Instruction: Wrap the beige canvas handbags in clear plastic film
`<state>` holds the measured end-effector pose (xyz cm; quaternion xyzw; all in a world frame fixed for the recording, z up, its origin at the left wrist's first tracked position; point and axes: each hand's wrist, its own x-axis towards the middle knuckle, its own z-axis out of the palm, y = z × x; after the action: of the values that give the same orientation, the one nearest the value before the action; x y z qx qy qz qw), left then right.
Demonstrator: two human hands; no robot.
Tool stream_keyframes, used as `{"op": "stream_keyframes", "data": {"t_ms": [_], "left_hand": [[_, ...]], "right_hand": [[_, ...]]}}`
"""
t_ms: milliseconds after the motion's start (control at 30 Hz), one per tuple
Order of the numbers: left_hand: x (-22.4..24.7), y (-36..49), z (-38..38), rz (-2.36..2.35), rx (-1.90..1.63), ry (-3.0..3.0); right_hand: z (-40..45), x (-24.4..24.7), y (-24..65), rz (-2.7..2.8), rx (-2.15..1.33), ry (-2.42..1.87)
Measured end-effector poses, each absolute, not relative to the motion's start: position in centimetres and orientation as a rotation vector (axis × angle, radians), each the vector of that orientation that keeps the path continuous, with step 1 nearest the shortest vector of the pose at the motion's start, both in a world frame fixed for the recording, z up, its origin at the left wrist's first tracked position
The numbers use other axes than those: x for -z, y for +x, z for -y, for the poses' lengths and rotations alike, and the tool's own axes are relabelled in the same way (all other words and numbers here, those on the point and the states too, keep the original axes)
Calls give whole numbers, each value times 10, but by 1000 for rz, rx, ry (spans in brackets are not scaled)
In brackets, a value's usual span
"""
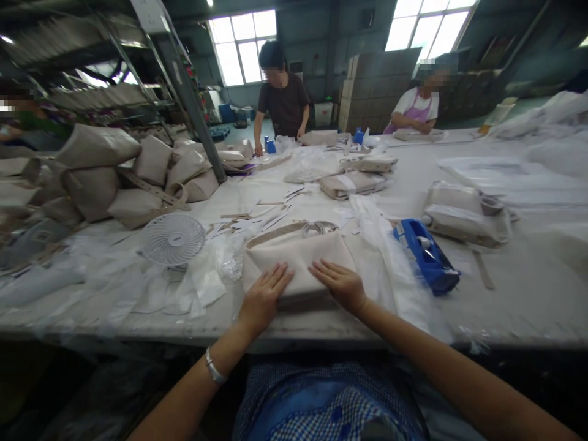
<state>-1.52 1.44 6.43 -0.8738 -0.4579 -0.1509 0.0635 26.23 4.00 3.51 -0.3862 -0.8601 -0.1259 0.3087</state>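
Observation:
A pale beige handbag (298, 254) lies on the table right in front of me, its strap (287, 229) curving along the far edge. Flat on its left part rests my left hand (264, 294), fingers stretched out. My right hand (340, 283) presses on the bag's right part the same way, its fingers extended and pointing inward. Neither hand is wrapped around anything. A coiled ring-like piece (313, 229) sits at the bag's far side; I cannot tell what it is. Clear plastic bags (390, 263) lie just right of the handbag.
A blue tape dispenser (425, 254) stands to the right, near a wrapped bag (463, 211). On the left are a small white fan (173, 240) and a heap of beige bags (96, 177) beside a metal post (193, 92). Two people (282, 98) work across the table.

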Motion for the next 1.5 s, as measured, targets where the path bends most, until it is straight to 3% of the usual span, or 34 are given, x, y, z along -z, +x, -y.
{"op": "stream_keyframes", "data": {"t_ms": [100,367,633,800,1000,1333,1500], "left_hand": [[-69,-37,-16,1399,426,-2658],[-14,-33,-2,1461,712,-2446],[-71,20,-13,1474,366,-2594],[-58,57,-36,1393,347,-2637],[-49,51,-41,1391,402,-2625],[-31,51,-32,1262,393,-2574],[-18,49,-32,1222,400,-2527]], "right_hand": [[-43,-37,264,2282,353,-998],[-38,-23,263,2260,349,-1033],[-45,-22,261,2261,323,-1001],[-52,-48,292,2497,243,-912],[-53,-72,337,2489,308,-1135],[-49,-15,317,2152,260,-1251],[-31,-66,320,2356,37,-1225]]}}
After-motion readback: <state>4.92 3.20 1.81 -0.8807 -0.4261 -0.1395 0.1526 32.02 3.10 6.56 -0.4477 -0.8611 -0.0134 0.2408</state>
